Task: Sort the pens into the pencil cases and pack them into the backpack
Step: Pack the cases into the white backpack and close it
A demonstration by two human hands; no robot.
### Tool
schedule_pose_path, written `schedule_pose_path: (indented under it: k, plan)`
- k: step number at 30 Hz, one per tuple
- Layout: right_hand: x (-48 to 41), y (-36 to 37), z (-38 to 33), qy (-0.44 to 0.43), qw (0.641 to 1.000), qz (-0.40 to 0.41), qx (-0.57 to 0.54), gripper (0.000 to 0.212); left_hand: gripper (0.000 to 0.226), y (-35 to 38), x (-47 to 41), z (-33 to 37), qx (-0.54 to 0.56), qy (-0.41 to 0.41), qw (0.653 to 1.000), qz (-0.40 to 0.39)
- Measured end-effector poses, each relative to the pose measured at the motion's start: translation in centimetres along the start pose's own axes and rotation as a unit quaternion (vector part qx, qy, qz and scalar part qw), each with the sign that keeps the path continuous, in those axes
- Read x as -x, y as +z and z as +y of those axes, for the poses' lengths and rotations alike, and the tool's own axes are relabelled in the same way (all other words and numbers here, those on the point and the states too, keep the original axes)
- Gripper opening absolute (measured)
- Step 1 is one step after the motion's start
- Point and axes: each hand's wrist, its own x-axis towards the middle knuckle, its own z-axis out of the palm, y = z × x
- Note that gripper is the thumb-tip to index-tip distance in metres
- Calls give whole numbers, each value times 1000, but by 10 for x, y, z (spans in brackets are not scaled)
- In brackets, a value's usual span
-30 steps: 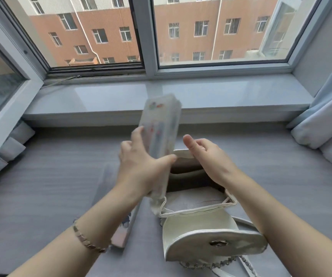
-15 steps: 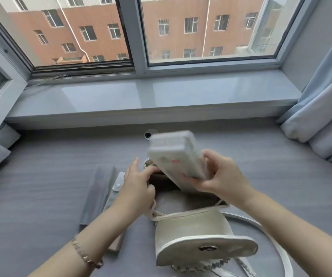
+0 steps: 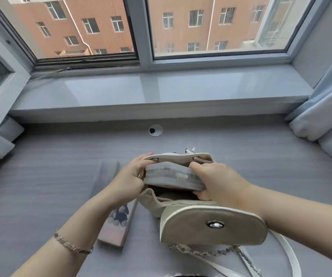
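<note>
A small cream backpack [image 3: 211, 224] stands open on the grey desk, its flap folded toward me. A frosted translucent pencil case [image 3: 171, 175] lies across the bag's mouth, partly inside. My right hand [image 3: 219, 180] grips the case at its right end. My left hand [image 3: 130, 178] holds the bag's left rim and touches the case's left end. A second pencil case [image 3: 114, 204], flat with a cartoon print, lies on the desk left of the bag, partly under my left forearm.
The grey desk [image 3: 41, 186] runs up to a glossy window sill [image 3: 161, 92]. A round cable grommet [image 3: 155, 130] sits behind the bag. Curtains [image 3: 325, 116] hang at the right. The bag's chain and white straps [image 3: 241, 256] trail at the front right.
The translucent case went from my left hand, held upright, over to my right hand and down into the bag's mouth. My left hand moved to the bag's rim.
</note>
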Motion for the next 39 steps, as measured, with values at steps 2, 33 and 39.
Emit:
schedule_pose_path:
  k: [2,33,39]
  plan:
    - [-1,2,-4,-6,998,-36,48,29,76,0,0,3,-19,9,1000,-16]
    - [-7,18,-17,19,979,-89,-183,42,27,-17,8,-65,56,-136,971,186]
    - [-8,7,-19,54,975,-112,-183,37,60,-36,15,-135,-230,-335,894,186]
